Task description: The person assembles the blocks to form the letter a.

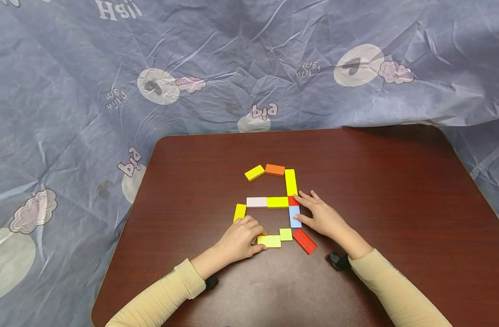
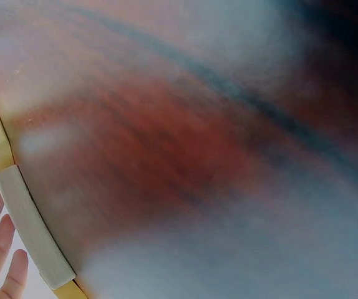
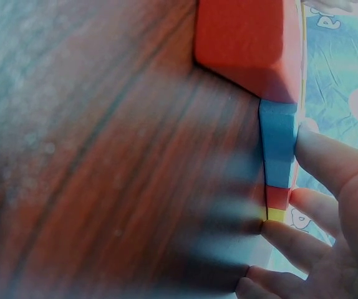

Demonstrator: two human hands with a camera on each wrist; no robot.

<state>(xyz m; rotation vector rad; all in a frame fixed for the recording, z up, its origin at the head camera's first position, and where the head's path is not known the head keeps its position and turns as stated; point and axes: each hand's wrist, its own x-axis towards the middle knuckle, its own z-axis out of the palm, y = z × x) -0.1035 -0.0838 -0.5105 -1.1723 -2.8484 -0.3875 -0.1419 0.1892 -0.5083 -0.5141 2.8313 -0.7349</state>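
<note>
Flat coloured blocks form a bent outline on the table. My left hand (image 1: 240, 238) grips the left end of a pale yellow block (image 1: 271, 241) between thumb and fingers. Its other fingers (image 2: 3, 246) lie spread beside a whitish block (image 2: 35, 227) in the left wrist view; the head view hides that spot under the hand. My right hand (image 1: 324, 216) has its fingers spread. Its thumb touches a light blue block (image 1: 295, 218), and a fingertip touches the small red block (image 1: 292, 200) above it. A larger red block (image 1: 305, 240) lies slanted below.
A yellow-green square block (image 1: 286, 234) sits beside the pale yellow one. White (image 1: 256, 202) and yellow (image 1: 277, 202) blocks form the middle row; an orange block (image 1: 275, 170) and upright yellow block (image 1: 291, 182) lie farther back. A printed cloth (image 1: 249, 68) hangs behind the table (image 1: 376, 181).
</note>
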